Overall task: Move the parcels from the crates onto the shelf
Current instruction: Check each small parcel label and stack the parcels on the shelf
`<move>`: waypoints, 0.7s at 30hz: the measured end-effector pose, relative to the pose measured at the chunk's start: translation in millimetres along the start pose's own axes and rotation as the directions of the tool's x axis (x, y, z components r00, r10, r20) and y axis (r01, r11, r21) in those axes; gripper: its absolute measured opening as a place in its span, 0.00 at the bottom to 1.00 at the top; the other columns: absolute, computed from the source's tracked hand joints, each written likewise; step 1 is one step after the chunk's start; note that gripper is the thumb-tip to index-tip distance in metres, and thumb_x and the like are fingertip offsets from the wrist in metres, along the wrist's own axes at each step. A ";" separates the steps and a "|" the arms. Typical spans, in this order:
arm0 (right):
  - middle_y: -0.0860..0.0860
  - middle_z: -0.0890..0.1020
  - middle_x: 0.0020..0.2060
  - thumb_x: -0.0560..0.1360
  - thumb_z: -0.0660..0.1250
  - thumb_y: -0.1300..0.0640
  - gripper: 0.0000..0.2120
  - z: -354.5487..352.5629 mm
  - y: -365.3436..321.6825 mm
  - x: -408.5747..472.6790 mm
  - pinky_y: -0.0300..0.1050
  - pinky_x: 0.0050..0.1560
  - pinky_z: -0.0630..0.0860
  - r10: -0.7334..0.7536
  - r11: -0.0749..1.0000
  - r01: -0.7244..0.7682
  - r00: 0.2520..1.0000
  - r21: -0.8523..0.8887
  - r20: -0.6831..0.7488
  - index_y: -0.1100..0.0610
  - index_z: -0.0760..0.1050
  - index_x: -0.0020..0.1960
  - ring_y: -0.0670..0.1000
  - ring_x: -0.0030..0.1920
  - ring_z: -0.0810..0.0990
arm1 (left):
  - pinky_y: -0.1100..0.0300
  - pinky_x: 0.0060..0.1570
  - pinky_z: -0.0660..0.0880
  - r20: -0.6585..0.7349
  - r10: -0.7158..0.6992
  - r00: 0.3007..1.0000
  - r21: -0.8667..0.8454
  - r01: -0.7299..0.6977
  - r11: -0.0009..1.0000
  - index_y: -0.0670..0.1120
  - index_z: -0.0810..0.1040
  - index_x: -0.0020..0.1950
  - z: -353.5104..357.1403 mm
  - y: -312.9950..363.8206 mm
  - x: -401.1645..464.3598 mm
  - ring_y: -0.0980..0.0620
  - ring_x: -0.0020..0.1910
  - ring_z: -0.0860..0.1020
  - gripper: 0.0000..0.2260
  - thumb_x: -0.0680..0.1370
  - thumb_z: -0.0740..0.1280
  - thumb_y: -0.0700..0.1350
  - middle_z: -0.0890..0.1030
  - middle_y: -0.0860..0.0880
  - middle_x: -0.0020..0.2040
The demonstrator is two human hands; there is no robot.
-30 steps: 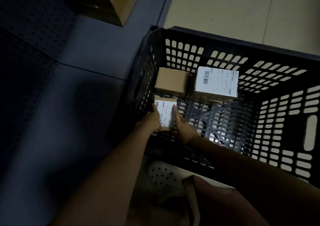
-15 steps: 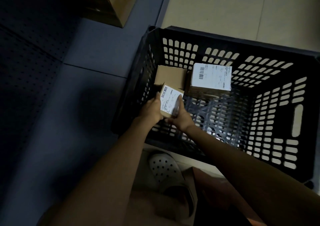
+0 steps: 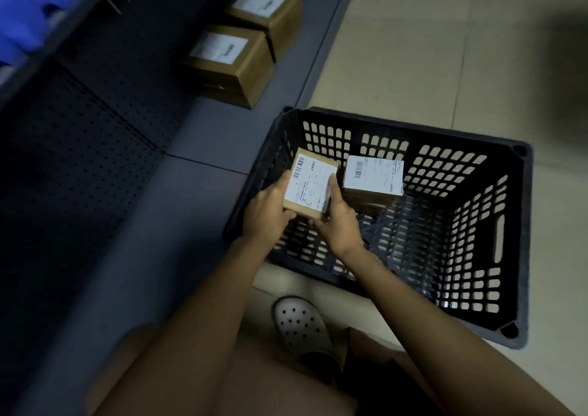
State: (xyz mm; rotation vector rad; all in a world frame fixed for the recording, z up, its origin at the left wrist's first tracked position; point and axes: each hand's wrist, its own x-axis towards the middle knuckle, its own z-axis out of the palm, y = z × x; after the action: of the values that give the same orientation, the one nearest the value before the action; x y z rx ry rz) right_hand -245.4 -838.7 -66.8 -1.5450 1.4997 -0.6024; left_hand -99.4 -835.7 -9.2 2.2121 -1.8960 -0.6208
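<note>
The single head-worn view looks steeply down from above the black crate [image 3: 413,224], which fills the middle and right of the frame at close range. Left of the crate runs the dark shelf [image 3: 133,212], seen obliquely, and behind the crate lies tiled floor [image 3: 445,49].

A small brown cardboard parcel [image 3: 310,189] with a white barcode label on top is held tilted over the left side of the black slotted crate [image 3: 471,224]. A second labelled parcel [image 3: 373,181] lies flat inside against the crate's far wall. Two bigger labelled parcels [image 3: 227,65] [image 3: 267,11] sit side by side on the dark grey shelf [image 3: 197,135], toward its far end
</note>
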 end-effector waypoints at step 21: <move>0.50 0.74 0.68 0.72 0.73 0.64 0.52 -134.1 -193.8 -55.5 0.55 0.61 0.76 -0.565 0.803 0.592 0.794 0.074 -0.223 0.45 0.39 0.79 0.51 0.62 0.78 | 0.46 0.63 0.72 -0.559 0.230 0.797 0.112 -0.202 0.973 0.54 0.58 0.77 -214.5 106.5 -105.7 0.53 0.71 0.67 0.39 0.72 0.74 0.43 0.64 0.56 0.74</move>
State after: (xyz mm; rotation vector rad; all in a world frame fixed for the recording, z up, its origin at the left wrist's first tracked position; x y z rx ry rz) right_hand -261.0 -840.4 174.8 -1.8821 1.0598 -1.2173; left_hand -119.3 -782.9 246.4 1.8648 -1.7929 0.1282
